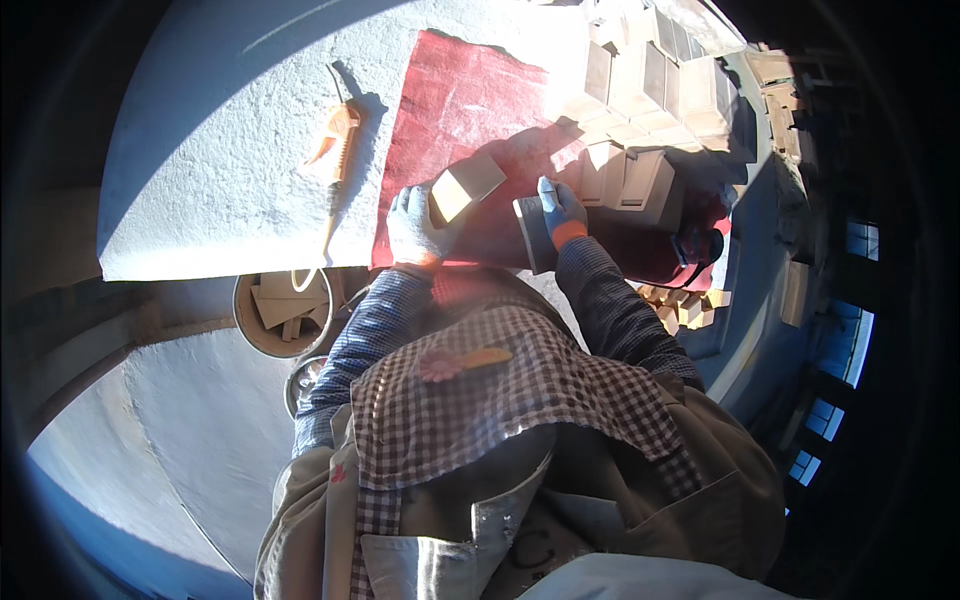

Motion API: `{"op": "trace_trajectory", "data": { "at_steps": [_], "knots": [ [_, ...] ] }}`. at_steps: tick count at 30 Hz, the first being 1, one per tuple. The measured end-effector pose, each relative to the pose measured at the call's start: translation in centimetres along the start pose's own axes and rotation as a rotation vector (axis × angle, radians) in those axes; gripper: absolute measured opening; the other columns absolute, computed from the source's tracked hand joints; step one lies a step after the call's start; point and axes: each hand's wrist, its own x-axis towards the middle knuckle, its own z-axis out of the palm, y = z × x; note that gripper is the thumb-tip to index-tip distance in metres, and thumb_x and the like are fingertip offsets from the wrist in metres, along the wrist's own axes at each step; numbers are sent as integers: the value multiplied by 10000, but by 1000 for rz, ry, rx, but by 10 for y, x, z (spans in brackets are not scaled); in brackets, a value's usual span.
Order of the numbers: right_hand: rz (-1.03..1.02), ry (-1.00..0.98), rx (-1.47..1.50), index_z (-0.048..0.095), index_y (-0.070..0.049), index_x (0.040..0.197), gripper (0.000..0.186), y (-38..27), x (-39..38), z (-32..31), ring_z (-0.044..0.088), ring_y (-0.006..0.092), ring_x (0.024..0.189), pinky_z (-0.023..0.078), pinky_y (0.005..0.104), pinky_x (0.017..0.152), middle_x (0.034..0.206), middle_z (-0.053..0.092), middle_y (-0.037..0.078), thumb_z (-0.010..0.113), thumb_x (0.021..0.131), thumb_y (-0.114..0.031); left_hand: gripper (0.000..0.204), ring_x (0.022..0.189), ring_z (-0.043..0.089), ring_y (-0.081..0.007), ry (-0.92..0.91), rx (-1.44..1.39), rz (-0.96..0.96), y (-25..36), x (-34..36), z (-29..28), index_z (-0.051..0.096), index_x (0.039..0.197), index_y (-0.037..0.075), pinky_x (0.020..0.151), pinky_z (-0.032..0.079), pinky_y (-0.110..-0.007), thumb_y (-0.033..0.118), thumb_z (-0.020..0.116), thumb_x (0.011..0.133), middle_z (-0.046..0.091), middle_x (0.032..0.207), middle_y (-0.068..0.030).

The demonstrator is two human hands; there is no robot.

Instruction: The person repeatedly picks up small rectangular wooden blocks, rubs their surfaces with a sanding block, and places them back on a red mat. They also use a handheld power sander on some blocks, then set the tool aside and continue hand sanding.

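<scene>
My left hand [417,225], in a pale glove with an orange cuff, is closed round the side of a wooden block [469,187]. The block is tilted over a red cloth [455,95], with one face lit bright by the sun. My right hand [563,208], gloved in blue-grey with an orange cuff, grips a flat dark rectangular block [534,235] near the cloth's front edge. The two blocks are apart. Just right of my right hand, box-shaped wooden pieces [645,185] stand on the cloth.
More wooden blocks [640,80] are stacked at the far right. An orange corded hand tool [338,140] lies on the white-covered table [230,150]. Below the table edge, a round container [240,315] holds wood offcuts. Small wood pieces [688,308] lie at the lower right.
</scene>
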Motion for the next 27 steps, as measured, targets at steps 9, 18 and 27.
{"op": "trace_trajectory", "data": {
  "at_steps": [9,18,27],
  "knots": [
    [274,105,182,690,-58,1110,542,-3,46,7,674,279,1006,510,397,902,1074,726,147,557,997,-571,589,1058,587,-348,-83,91,149,11,18,-32,691,1200,149,948,498,-441,91,835,632,633,1084,-115],
    [-259,148,251,614,-18,1323,539,-82,-21,-42,646,234,1155,500,365,989,1241,680,165,694,956,-404,587,1172,619,-275,-371,-233,504,-17,66,-14,687,1279,215,908,550,-377,21,792,734,655,1254,-67],
    [106,713,-122,546,6,1363,613,93,-58,-238,658,317,1133,522,379,963,1203,667,206,717,927,-391,698,1375,470,-401,-230,300,453,23,47,-51,593,1401,206,1119,455,-468,-59,646,758,423,1550,-183]
  ]
}}
